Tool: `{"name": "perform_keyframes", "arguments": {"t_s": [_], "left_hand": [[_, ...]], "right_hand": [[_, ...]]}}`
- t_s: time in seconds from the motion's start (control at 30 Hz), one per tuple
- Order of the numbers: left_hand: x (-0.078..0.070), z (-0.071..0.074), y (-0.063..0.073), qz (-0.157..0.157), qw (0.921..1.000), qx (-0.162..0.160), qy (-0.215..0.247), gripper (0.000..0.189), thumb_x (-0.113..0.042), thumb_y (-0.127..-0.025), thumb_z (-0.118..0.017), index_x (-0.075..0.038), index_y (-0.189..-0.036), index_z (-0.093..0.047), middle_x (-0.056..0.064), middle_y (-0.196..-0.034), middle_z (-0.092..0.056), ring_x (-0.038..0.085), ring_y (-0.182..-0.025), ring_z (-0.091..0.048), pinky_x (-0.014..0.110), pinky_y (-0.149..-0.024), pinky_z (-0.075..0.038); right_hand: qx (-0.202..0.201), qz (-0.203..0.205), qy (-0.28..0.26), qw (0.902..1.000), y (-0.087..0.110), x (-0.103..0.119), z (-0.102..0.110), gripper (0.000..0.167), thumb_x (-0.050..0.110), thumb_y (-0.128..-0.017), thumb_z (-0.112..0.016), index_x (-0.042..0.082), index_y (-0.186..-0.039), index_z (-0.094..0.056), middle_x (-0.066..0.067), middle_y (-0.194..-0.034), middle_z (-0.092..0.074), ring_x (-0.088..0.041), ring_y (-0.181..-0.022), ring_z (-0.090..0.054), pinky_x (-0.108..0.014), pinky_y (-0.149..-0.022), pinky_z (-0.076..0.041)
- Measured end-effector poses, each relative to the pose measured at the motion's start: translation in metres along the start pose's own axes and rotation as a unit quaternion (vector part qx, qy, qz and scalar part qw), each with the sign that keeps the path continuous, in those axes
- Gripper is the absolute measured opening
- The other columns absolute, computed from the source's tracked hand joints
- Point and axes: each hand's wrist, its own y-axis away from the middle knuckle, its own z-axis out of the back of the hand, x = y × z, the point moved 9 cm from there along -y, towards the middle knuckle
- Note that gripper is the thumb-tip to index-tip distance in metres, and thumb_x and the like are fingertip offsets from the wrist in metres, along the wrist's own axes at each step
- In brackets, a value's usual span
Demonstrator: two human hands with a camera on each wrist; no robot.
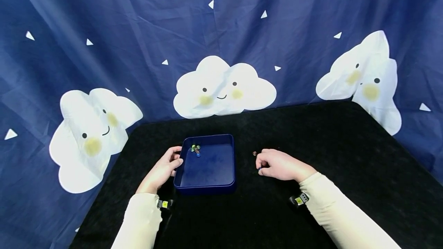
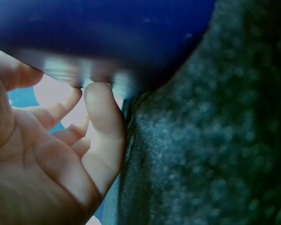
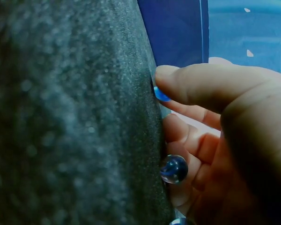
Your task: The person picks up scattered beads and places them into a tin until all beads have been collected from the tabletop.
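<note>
A blue square tray sits on the black table with several small glass marbles in its far left part. Against its left outer wall rest the fingertips of my left hand, the fingers lightly bent. To the right of the tray, my right hand pinches a blue marble between thumb and index finger, low over the cloth. Beside the curled fingers, a clear marble with a dark blue swirl shows in the right wrist view. A small brownish marble lies just beyond the right hand.
Black cloth covers the table. Another marble is partly cut off at the bottom of the right wrist view. Behind the table hangs a dark blue curtain printed with white clouds and triangles.
</note>
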Motion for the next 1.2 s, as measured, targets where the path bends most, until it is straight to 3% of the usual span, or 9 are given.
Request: {"name": "perform_keyframes", "arguments": {"t_s": [0.17,0.37,0.87,0.97,1.1,1.2], "left_hand": [[0.024,0.003,-0.009,-0.006,0.9999,0.001,0.009,0.046,-0.006,-0.104,-0.05,-0.002,-0.148,-0.038,0.026,-0.121,-0.051,0.037,-0.102,-0.059,0.041,-0.074,-0.057],[0.035,0.003,-0.01,-0.006,1.0,-0.004,0.001,0.044,-0.01,-0.103,-0.052,-0.005,-0.145,-0.042,0.023,-0.12,-0.052,0.029,-0.098,-0.062,0.037,-0.073,-0.057],[0.03,0.003,-0.011,-0.001,0.9997,0.001,0.024,0.047,-0.007,-0.103,-0.049,-0.002,-0.148,-0.036,0.025,-0.122,-0.049,0.032,-0.099,-0.06,0.042,-0.071,-0.058],[0.027,0.003,-0.011,-0.007,0.9996,0.003,0.027,0.047,-0.007,-0.104,-0.049,-0.001,-0.148,-0.036,0.026,-0.122,-0.049,0.033,-0.099,-0.06,0.042,-0.071,-0.058],[0.024,0.003,-0.012,-0.01,0.9995,0.007,0.03,0.047,-0.007,-0.104,-0.049,-0.001,-0.148,-0.035,0.026,-0.122,-0.049,0.034,-0.099,-0.061,0.043,-0.072,-0.058],[0.023,0.002,-0.012,-0.008,0.9994,0.009,0.032,0.047,-0.007,-0.104,-0.049,-0.001,-0.148,-0.036,0.026,-0.123,-0.049,0.034,-0.1,-0.061,0.043,-0.072,-0.058]], "right_hand": [[-0.004,0.006,-0.016,0.9998,0.001,0.0,-0.001,0.021,0.017,-0.086,-0.076,0.029,-0.08,-0.061,0.009,-0.082,-0.052,-0.012,-0.077,-0.052,-0.029,-0.071,-0.043],[-0.006,0.003,-0.024,0.9997,0.003,-0.005,-0.006,0.02,0.019,-0.088,-0.074,0.031,-0.08,-0.061,0.013,-0.083,-0.051,-0.009,-0.078,-0.052,-0.029,-0.072,-0.044],[-0.019,0.002,-0.026,0.9995,0.002,-0.003,0.001,0.016,0.02,-0.09,-0.072,0.03,-0.082,-0.062,0.014,-0.082,-0.053,-0.009,-0.08,-0.053,-0.031,-0.077,-0.045],[-0.034,0.004,-0.028,0.999,0.001,0.001,0.006,0.018,0.019,-0.09,-0.072,0.029,-0.082,-0.06,0.017,-0.08,-0.055,-0.005,-0.089,-0.058,-0.03,-0.079,-0.047],[-0.052,0.005,-0.031,0.9981,0.0,0.008,0.012,0.019,0.019,-0.09,-0.073,0.03,-0.082,-0.058,0.018,-0.077,-0.054,-0.002,-0.083,-0.059,-0.029,-0.073,-0.049],[-0.059,0.002,-0.03,0.9978,0.0,0.013,0.014,0.018,0.021,-0.091,-0.073,0.03,-0.085,-0.058,0.017,-0.074,-0.053,-0.004,-0.069,-0.053,-0.028,-0.065,-0.046]]}}
